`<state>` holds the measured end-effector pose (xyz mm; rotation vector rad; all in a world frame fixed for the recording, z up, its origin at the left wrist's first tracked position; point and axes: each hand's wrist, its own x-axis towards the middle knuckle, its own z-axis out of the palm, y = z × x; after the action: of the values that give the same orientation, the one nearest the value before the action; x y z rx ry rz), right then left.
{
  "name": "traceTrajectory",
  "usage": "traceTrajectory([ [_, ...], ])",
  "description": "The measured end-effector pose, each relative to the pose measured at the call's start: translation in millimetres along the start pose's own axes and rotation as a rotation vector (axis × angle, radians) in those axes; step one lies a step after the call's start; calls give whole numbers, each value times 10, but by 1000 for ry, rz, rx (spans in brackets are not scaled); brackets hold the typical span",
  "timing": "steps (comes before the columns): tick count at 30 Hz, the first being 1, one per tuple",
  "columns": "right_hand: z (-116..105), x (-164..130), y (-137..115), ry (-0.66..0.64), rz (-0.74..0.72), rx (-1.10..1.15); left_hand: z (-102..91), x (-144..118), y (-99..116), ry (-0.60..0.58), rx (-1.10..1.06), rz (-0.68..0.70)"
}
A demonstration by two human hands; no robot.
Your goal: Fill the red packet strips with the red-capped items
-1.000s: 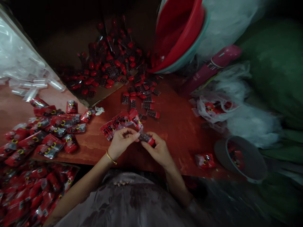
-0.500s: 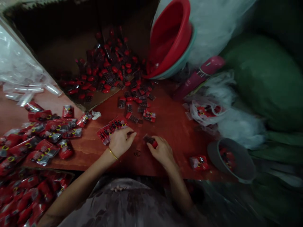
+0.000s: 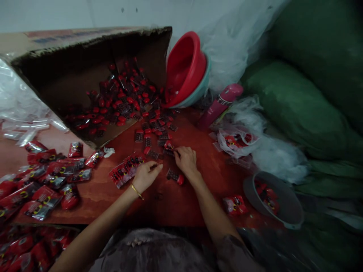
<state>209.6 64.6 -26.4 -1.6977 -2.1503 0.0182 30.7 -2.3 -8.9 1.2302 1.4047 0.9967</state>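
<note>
My right hand (image 3: pixel 185 161) reaches forward, its thumb and fingertips closed on the edge of a small red printed packet (image 3: pixel 169 145) by the near end of the loose pile. Just under that wrist, a small clear container with a red cap (image 3: pixel 175 176) lies on its side on the table. My left hand (image 3: pixel 146 175), with a gold bracelet at the wrist, hovers to the left. Its fingers are loosely curled, thumb apart, and nothing shows between them. Beside it lies a row of red printed packets (image 3: pixel 124 170), partly hidden by the hand.
A cardboard box (image 3: pixel 93 34) on its side spills red-capped containers (image 3: pixel 133 100) onto the reddish table. Filled packets (image 3: pixel 51 175) are heaped at left. A red basin (image 3: pixel 185 68), a pink flask (image 3: pixel 219 104), a plastic bag (image 3: pixel 236 141) and a grey tub (image 3: pixel 286 215) stand at right.
My right hand has let go of the red-capped container, which now lies on the table, and has moved forward to the red packet. The camera view has tilted up.
</note>
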Motion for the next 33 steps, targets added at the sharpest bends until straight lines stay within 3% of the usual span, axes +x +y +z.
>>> traceTrajectory([
  [3,-65,-135,-118,114,-80,7,103,107,23,16,-267,-239],
  [5,-145,-237,-229,157,-132,1,167,160,64,79,-391,-320],
  [8,-253,-372,-366,154,-175,35,202,208,122,157,-499,-294],
  [11,-294,-516,-358,135,-115,103,132,216,138,190,-598,-259],
  [19,-105,-1000,-58,-50,82,41,-135,113,60,96,-786,-360],
  [22,-84,-1049,-115,-40,224,228,-134,69,51,103,-789,-352],
  [27,-197,-988,-395,60,529,888,-76,0,20,211,-735,-217],
  [29,-245,-951,-522,105,575,1042,-48,-24,-21,246,-705,-140],
  [33,-277,-912,-672,123,602,1148,-17,-73,-99,247,-576,-50],
])
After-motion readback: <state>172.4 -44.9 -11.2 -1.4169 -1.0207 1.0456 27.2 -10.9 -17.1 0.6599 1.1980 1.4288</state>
